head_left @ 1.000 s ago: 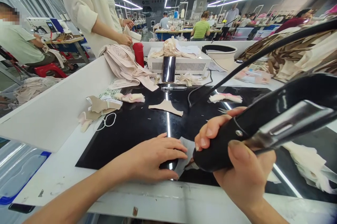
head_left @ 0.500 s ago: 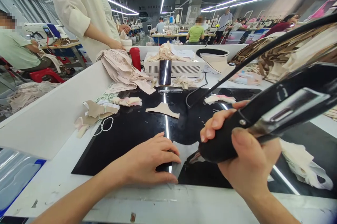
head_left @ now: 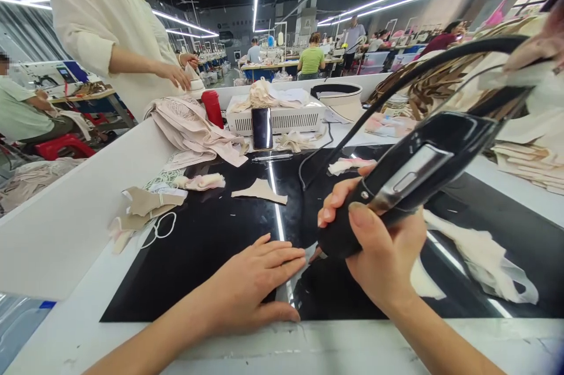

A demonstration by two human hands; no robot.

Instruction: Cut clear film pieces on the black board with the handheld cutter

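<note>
My right hand (head_left: 383, 251) grips a black handheld tool (head_left: 409, 178) with a metal plate and a black cable (head_left: 396, 93) arching back over the table. Its tip points down at a small pale fabric piece (head_left: 304, 260) lying on the glossy black work surface (head_left: 211, 234). My left hand (head_left: 251, 281) lies flat, fingers together, pressing on that fabric just left of the tool's tip. Much of the piece is hidden under both hands.
Fabric scraps (head_left: 259, 190), elastic loops (head_left: 158, 228) and a beige stack (head_left: 194, 128) lie further back. A phone (head_left: 261, 128) leans on a white box (head_left: 282, 116) beside a red bottle (head_left: 212, 107). A person in cream (head_left: 106, 40) stands at left. White fabric (head_left: 480, 257) lies at right.
The view has shifted a little. My right hand has tilted the tool more upright and drawn nearer, while my left hand stays flat on the fabric. The standing person's hands have moved.
</note>
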